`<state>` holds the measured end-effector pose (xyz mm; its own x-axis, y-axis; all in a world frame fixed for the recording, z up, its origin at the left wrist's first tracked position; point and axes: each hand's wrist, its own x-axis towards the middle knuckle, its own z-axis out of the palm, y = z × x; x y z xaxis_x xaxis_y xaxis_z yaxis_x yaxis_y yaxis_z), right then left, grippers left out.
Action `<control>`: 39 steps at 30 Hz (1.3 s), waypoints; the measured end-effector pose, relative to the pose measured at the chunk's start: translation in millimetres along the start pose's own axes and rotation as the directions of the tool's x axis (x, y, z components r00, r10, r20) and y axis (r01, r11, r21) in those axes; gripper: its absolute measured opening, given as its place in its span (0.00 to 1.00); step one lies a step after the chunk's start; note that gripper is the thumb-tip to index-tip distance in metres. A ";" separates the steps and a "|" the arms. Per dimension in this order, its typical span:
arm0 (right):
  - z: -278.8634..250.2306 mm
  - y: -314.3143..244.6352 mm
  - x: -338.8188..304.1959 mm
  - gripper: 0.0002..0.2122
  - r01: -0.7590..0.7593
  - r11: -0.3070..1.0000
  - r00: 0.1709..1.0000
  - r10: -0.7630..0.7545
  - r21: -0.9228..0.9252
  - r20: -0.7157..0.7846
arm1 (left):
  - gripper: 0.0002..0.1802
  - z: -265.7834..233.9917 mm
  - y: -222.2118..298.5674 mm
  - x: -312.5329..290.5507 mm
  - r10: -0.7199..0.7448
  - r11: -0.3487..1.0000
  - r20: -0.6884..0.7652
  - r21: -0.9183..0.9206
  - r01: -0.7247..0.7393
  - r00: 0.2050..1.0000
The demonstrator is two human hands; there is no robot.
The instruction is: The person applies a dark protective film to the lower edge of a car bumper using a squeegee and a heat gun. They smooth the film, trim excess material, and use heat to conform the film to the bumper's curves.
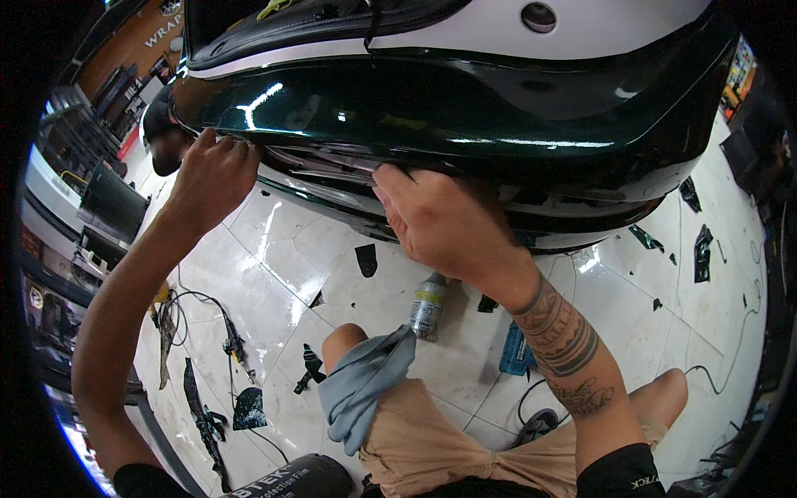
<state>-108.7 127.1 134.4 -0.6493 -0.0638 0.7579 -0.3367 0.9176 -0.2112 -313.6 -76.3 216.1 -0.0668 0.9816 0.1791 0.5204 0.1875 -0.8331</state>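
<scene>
Before me is the rear end of a car, with a glossy dark green bumper (465, 104). Along the bumper's lower edge runs a loose, wrinkled edge of shiny wrap film (328, 162). At the left end of that edge, my left hand (217, 178) is closed with curled fingers, gripping the film. My right hand (444, 220) is closed on the film nearer the middle, thumb side toward the left and fingertips partly hidden under the bumper's edge. A grey-blue cloth (365, 386) lies over my knee.
A spray bottle (427, 307) and a blue tool (516, 353) are on the tiled floor below the bumper. Dark film scraps (365, 260) and a cord (212, 303) lie about. Another person (162, 137) is at the far left, by the car. A dark cylinder (290, 480) is near me.
</scene>
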 end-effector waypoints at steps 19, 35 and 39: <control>-2.8 -1.2 -4.5 0.04 -0.085 0.994 0.996 0.084 0.071 0.017 | 0.10 -1.3 -12.3 3.1 0.103 0.994 -0.002 -0.046 -0.103 0.995; -3.6 -1.7 -0.5 0.05 -0.098 0.983 0.995 0.094 0.156 0.030 | 0.09 42.4 52.4 -4.6 -0.671 -0.666 0.591 -0.746 -0.012 0.447; -1.6 -3.6 -2.8 0.05 -0.100 0.977 0.995 0.103 0.189 -0.006 | 0.07 41.4 44.9 -4.3 -0.660 -0.667 0.617 -0.744 0.044 0.429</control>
<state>-104.6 124.6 134.1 -0.6763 0.0340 0.7359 -0.3926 0.8286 -0.3991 -325.2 -70.5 156.3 -0.8975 0.3201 0.3034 0.2830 -0.1097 0.9528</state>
